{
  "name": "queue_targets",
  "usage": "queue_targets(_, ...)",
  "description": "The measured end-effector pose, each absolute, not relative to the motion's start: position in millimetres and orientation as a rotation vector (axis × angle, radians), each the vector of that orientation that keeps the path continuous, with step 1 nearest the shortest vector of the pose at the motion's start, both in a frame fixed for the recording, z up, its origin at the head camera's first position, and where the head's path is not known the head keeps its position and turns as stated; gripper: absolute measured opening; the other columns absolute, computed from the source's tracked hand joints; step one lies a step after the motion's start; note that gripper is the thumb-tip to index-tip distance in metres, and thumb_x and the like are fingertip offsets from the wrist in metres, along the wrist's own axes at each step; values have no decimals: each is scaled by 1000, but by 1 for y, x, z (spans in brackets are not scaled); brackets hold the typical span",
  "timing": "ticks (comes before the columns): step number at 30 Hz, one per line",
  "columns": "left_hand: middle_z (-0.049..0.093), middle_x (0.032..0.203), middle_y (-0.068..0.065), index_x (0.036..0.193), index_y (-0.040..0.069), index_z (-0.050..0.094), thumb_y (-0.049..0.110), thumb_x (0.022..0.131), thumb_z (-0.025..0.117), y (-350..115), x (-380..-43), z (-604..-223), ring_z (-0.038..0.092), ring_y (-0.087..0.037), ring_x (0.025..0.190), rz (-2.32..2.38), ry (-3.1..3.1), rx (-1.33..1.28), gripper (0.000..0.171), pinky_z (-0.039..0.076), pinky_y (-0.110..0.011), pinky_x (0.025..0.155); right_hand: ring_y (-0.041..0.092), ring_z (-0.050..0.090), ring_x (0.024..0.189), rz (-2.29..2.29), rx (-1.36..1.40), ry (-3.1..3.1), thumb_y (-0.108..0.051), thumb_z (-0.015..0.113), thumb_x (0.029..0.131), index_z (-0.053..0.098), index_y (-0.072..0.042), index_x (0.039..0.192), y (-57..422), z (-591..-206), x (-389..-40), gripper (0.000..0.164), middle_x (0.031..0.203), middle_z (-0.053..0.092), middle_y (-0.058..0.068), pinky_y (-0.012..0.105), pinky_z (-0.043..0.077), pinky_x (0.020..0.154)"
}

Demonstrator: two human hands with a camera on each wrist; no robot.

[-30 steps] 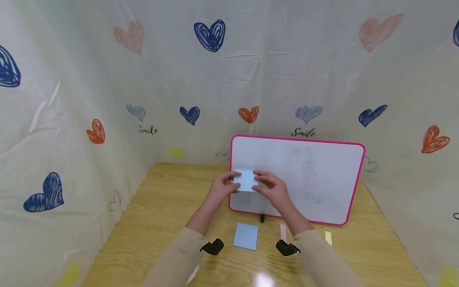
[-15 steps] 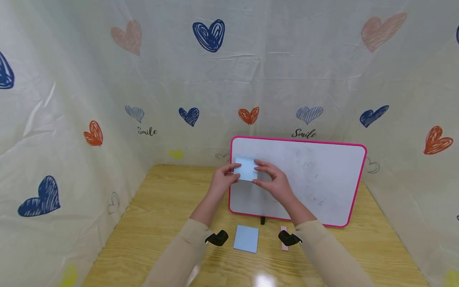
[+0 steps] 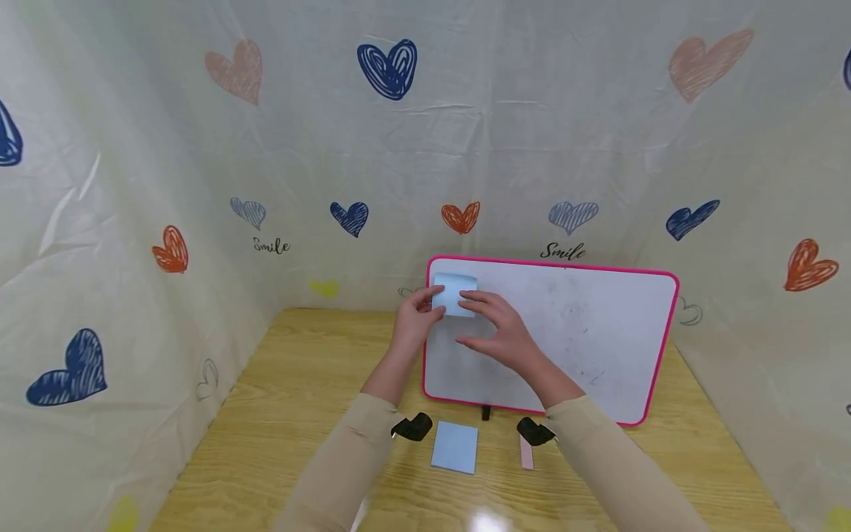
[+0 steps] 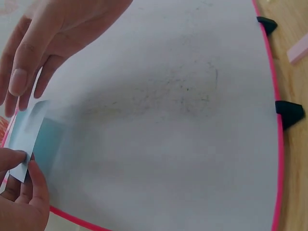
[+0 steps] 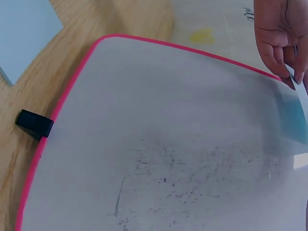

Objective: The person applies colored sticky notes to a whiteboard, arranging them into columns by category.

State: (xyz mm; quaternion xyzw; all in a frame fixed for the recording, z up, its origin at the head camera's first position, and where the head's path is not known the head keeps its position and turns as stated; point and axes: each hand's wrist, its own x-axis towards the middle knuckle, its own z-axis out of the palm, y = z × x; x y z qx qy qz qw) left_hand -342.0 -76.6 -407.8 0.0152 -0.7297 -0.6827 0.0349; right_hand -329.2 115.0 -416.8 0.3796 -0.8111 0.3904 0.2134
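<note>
A light blue sticky note [image 3: 455, 293] is at the upper left of the pink-framed whiteboard [image 3: 552, 340]. My left hand [image 3: 414, 319] pinches its left edge between thumb and fingers. In the left wrist view the sticky note [image 4: 30, 137] stands tilted off the board, casting a bluish shadow. My right hand [image 3: 499, 329] has its fingers stretched over the note's right part, with the thumb apart below it. Whether those fingertips touch the paper I cannot tell. The right wrist view shows the left hand [image 5: 281, 36] gripping the note at the upper right.
On the wooden table [image 3: 319, 369] lies a light blue square pad [image 3: 455, 447] in front of the board. A pink strip [image 3: 527, 452] lies by the right sleeve. Black feet [image 4: 289, 113] hold the board's lower edge. A heart-patterned curtain [image 3: 299, 133] hangs behind.
Both hands have raised the sticky note up the board toward its top left corner. My right hand has loosened its pinch and its thumb has come away from the note.
</note>
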Motion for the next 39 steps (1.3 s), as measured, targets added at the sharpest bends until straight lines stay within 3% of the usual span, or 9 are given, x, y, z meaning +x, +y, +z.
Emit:
queue_targets(7,60,121,-7,121,16,70,2,89,68,-75,-347,-404,59,-25,101,-2035,-2225,39,34,55,-29,81,26,37,137,830,1215,-2247,-27,89,70,59,-5,133,103,-407,-341,73,144,50,8,49,33,109)
queue_targets(17,59,131,-9,131,8,62,3,89,69,-76,-348,-399,57,-27,111,-2011,-2232,39,43,53,-34,87,24,15,147,574,1251,-2410,-38,88,71,39,-6,149,89,-391,-354,97,155,33,8,42,11,118)
queue_targets(28,57,133,-10,134,7,59,3,90,68,-76,-349,-399,56,-28,115,-2028,-2254,26,45,52,-35,89,23,10,148,398,1162,-2588,-48,83,72,32,-6,152,84,-382,-358,104,158,27,7,39,8,118)
queue_targets(39,59,127,-13,131,2,60,-3,89,66,-77,-353,-403,58,-28,106,-2096,-2174,-54,42,54,-32,84,22,7,148,358,1147,-2588,-50,83,72,30,-5,152,83,-385,-364,106,159,24,7,36,3,118)
